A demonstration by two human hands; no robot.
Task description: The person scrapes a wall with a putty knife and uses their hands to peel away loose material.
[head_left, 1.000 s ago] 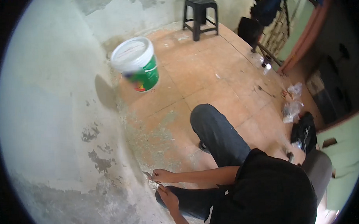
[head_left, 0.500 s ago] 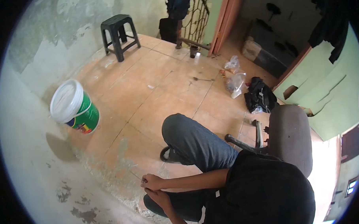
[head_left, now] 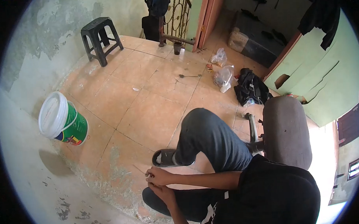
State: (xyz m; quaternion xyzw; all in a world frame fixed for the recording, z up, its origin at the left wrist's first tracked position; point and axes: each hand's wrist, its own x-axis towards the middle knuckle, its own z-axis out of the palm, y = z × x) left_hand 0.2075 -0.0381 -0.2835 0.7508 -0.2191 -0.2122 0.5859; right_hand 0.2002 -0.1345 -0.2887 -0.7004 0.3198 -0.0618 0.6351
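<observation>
My right hand [head_left: 159, 176] is closed around a thin, pale stick-like thing [head_left: 139, 168], whose far end sticks out over the floor; its exact kind is too small to tell. Just below, my left hand [head_left: 161, 192] has its fingers curled up against the right one, and anything in them is hidden. Both hands are held together above my lower knee [head_left: 153, 203] in dark trousers. My other leg [head_left: 212, 138] is bent, with a dark sandal [head_left: 163, 158] on the foot.
A lidded white and green bucket [head_left: 78, 125] stands by the wall at left, with a black stool [head_left: 102, 39] farther back. Plastic bags [head_left: 224, 77] and a black bag [head_left: 250, 87] lie near the doorway. A grey office chair [head_left: 286, 132] stands at right.
My view has shifted, so the room sits farther left. The thin stick-like thing now shows beyond my right hand. My upper leg has swung, uncovering more of the sandal.
</observation>
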